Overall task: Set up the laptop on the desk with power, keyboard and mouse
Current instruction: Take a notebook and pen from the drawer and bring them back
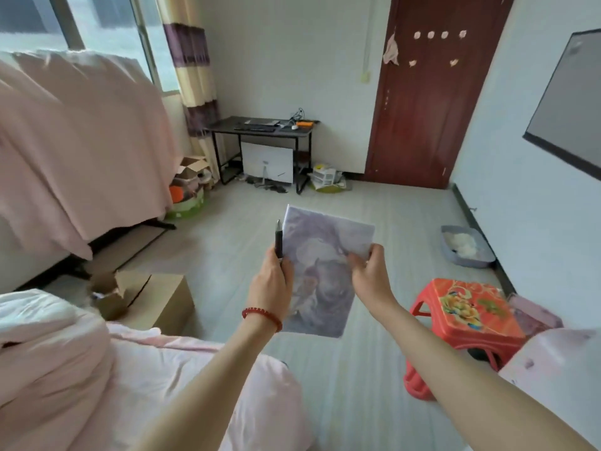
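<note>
A black desk [224,125] stands far across the room by the back wall. On it lie a closed grey laptop [262,121], a dark keyboard [255,127], a small white mouse [295,127], an orange item [304,124] and a tangle of cables [297,114]. In front of me, over the floor, both hands hold up a notebook with a grey-purple picture cover [325,255]. My left hand [271,281] grips its left edge together with a black pen [279,239]. My right hand [369,268] pinches the notebook's right edge.
Under the desk leans a white monitor [267,161]. A red plastic stool [465,323] stands at the right, a grey litter tray [466,246] beyond it. A cardboard box [153,297] and pink bedding [65,369] lie at the left. A dark red door [432,92] is behind.
</note>
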Demonstrator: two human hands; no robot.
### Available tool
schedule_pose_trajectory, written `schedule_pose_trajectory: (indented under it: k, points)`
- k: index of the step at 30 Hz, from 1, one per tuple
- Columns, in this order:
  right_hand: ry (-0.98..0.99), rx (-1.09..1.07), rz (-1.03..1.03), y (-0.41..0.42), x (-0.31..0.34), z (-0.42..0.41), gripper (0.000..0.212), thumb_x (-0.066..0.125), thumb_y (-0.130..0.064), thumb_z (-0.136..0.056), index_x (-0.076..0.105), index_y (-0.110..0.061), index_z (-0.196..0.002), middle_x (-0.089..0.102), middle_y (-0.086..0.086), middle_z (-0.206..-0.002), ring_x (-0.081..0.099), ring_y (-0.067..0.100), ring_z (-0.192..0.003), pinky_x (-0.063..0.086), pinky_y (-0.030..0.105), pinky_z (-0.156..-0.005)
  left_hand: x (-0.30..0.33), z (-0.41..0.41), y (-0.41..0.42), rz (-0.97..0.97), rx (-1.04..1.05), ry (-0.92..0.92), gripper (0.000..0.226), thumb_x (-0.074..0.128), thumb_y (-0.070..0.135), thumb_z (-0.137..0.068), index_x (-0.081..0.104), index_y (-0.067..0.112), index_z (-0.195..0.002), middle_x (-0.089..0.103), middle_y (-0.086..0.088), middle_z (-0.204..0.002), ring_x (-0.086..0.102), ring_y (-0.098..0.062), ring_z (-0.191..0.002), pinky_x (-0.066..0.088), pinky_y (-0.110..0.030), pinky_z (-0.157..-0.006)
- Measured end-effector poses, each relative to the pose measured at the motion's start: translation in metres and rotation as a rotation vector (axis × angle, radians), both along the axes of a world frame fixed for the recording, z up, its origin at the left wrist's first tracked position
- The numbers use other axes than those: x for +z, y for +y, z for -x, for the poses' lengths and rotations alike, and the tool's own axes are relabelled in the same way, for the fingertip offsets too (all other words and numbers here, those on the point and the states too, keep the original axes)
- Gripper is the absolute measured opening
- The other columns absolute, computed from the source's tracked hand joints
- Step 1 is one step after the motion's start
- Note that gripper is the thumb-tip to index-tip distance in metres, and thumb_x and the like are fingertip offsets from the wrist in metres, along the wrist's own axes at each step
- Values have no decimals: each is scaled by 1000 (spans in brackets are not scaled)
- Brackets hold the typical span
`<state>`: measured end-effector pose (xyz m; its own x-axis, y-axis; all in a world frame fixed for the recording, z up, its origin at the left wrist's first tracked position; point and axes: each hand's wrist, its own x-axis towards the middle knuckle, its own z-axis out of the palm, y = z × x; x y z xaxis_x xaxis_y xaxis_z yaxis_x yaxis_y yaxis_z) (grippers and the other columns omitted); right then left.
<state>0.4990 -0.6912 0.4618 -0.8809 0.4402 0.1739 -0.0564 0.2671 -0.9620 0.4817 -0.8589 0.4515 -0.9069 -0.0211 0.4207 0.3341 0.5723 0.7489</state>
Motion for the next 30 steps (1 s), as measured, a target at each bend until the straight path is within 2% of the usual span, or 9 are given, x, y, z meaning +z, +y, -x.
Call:
schedule_pose_trajectory:
  k: [3, 5, 8, 10, 13, 17, 22, 24, 30]
  points:
    - [12, -111, -127, 53, -7, 64, 13, 46, -10, -93, 35, -12, -88, 46, -5, -72, 45, 12, -61, 34, 15, -47, -7, 86, 47, 110, -11, 22, 24, 31, 26, -97, 42, 16, -116, 63, -11, -101, 59, -38, -72, 46, -38, -59]
    - [-4, -165, -249, 86, -13, 109, 11, 45, -10, -92, 36, -16, -90, 52, -1, -76, 47, 24, -64, 32, 29, -58, -11, 139, 70, 197, 18, 11, 17, 31, 22, -96, 41, 12, -104, 62, -11, -94, 57, -38, -65, 48, -40, -56]
    - [-52, -200, -420, 142, -21, 194, 5, 45, -12, -92, 43, -13, -97, 61, 7, -87, 56, 37, -79, 30, 33, -64, -19, 232, 110, 244, 96, -35, 13, 33, 20, -96, 41, 10, -98, 60, -9, -78, 55, -36, -60, 45, -39, -53]
    - [-52, -195, -496, 173, -20, 249, 5, 45, -14, -92, 41, -16, -94, 56, 2, -79, 58, 38, -82, 29, 32, -63, -21, 286, 130, 224, 150, -55, 15, 34, 19, -96, 43, 8, -100, 51, -4, -64, 50, -33, -56, 39, -35, -51]
    - [-61, -148, -528, 203, -17, 332, 9, 43, -15, -93, 37, -22, -90, 50, -6, -76, 58, 36, -80, 30, 32, -62, -23, 362, 150, 194, 193, -108, 16, 34, 20, -96, 45, 8, -101, 48, -4, -62, 47, -32, -56, 32, -32, -49]
    - [-71, -27, -553, 214, -14, 436, 5, 42, -14, -94, 41, -11, -98, 52, 1, -74, 57, 38, -76, 30, 33, -60, -23, 454, 149, 176, 259, -142, 18, 36, 27, -95, 45, 11, -93, 52, -8, -63, 52, -34, -59, 34, -32, -49]
    - [-55, 69, -566, 205, -30, 594, 6, 43, -13, -94, 37, -13, -94, 58, 8, -76, 57, 39, -74, 32, 34, -59, -32, 601, 127, 109, 338, -195, 20, 36, 29, -93, 43, 15, -81, 54, -7, -65, 52, -32, -61, 39, -34, -55]
    - [-44, 80, -587, 197, -34, 661, 8, 43, -13, -94, 40, -8, -99, 64, 14, -82, 57, 39, -75, 34, 35, -60, -35, 664, 117, 88, 353, -203, 20, 37, 28, -93, 44, 14, -81, 53, -7, -65, 51, -31, -61, 40, -35, -56]
    - [-59, 99, -601, 171, -20, 876, 11, 45, -14, -94, 42, -6, -101, 64, 13, -85, 59, 40, -77, 35, 35, -60, -19, 876, 80, 52, 374, -206, 15, 35, 27, -93, 43, 18, -83, 51, -2, -64, 49, -23, -56, 35, -30, -49]
